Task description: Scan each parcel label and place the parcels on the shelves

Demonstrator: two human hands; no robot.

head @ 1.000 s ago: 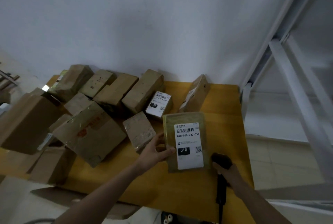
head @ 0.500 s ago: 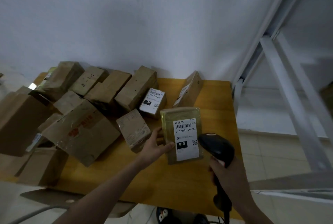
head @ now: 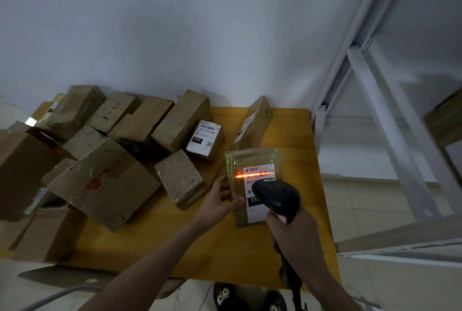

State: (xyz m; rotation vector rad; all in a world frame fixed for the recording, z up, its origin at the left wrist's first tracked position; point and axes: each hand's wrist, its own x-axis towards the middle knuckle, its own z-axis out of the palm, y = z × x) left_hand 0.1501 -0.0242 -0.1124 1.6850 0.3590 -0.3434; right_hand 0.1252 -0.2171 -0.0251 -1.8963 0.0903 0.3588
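Observation:
A flat parcel [head: 252, 160] wrapped in clear film lies near the right side of the yellow table [head: 297, 135]. Its white label [head: 258, 173] faces up, and a red scan line crosses the barcode. My left hand [head: 220, 204] grips the parcel's left edge. My right hand [head: 295, 233] holds a black barcode scanner [head: 277, 195], whose head hovers over the label's lower half and hides part of it.
Several brown cardboard parcels [head: 107, 185] crowd the table's left and back; one [head: 205, 138] shows a white label marked 070, another [head: 252, 123] leans upright. A white metal shelf frame [head: 390, 120] stands to the right. Shoes [head: 225, 295] sit below the table's front edge.
My right hand has raised the scanner from the table edge to over the label, and the red scan line now lights the barcode. My left hand keeps its hold on the parcel.

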